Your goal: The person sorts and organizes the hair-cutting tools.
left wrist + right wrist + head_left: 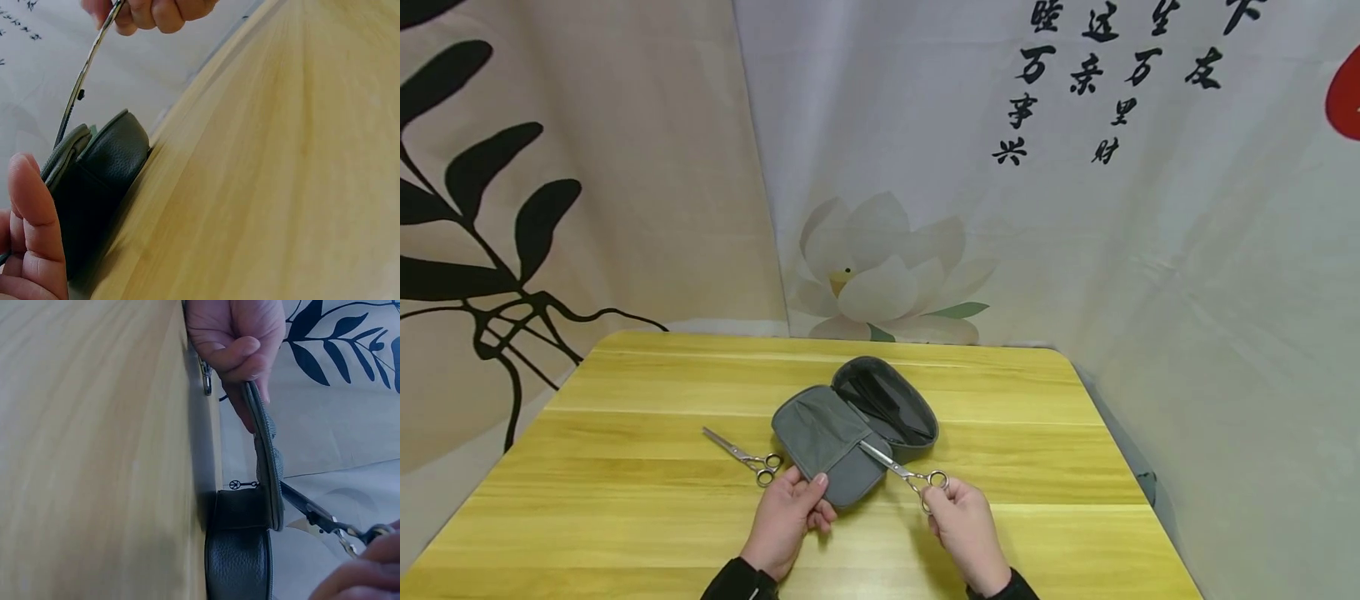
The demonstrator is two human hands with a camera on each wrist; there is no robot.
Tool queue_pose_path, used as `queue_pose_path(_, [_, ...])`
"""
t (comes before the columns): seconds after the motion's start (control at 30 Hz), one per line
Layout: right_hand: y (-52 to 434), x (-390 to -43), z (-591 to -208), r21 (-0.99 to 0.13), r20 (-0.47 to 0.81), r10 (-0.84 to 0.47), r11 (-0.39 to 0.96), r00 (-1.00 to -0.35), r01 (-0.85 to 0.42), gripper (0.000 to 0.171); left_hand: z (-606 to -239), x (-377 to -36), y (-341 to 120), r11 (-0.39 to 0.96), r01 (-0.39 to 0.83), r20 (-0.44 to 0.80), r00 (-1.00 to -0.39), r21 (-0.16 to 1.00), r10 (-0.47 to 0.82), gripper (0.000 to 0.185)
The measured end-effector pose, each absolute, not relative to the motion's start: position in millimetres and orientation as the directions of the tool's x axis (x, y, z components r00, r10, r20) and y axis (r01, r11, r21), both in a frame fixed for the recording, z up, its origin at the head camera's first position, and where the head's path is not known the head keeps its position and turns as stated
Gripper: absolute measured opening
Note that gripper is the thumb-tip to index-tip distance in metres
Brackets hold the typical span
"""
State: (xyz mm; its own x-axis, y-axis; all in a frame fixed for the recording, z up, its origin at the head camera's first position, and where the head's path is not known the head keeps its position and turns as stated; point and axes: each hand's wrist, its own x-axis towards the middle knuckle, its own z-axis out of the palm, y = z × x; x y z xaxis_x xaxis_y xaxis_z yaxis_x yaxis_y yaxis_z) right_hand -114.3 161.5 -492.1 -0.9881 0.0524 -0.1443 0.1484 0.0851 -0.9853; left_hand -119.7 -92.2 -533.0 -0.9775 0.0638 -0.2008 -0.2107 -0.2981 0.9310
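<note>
A grey zip case (857, 429) lies open in the middle of the yellow wooden table (625, 517). My left hand (793, 508) pinches the near edge of its inner flap (827, 437), thumb on top; the flap (265, 434) is lifted off the table. My right hand (962, 521) holds silver scissors (902, 471) by the finger rings, their blades pointing into the case under the flap. In the left wrist view the scissors (84, 78) slant down to the case (103, 181). A second pair of scissors (745, 457) lies on the table just left of my left hand.
Printed cloth backdrops hang close behind the table and along the right side (1225, 333). The table's far edge (835, 340) sits against them. Bare wood spreads left and right of the case.
</note>
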Motion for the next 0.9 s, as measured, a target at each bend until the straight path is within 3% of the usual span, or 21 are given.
queue_pose_path(0.17, [163, -114, -491, -0.982, -0.173, 0.011, 0.08, -0.985, 0.173, 0.026, -534, -121, -91, -0.273, -0.189, -0.187, -0.982, 0.943, 0.034, 0.03])
queue_pose_path(0.43, [162, -115, -507, -0.961, -0.273, -0.206, 0.106, -0.94, 0.255, 0.031, -531, -121, -89, -0.214, -0.21, -0.196, -0.977, 0.954, 0.088, 0.02])
queue_pose_path(0.9, [161, -118, -515, -0.962, -0.247, -0.264, -0.047, -0.932, 0.268, 0.032, -529, -119, -93, -0.163, -0.241, -0.214, -0.962, 0.957, 0.167, 0.019])
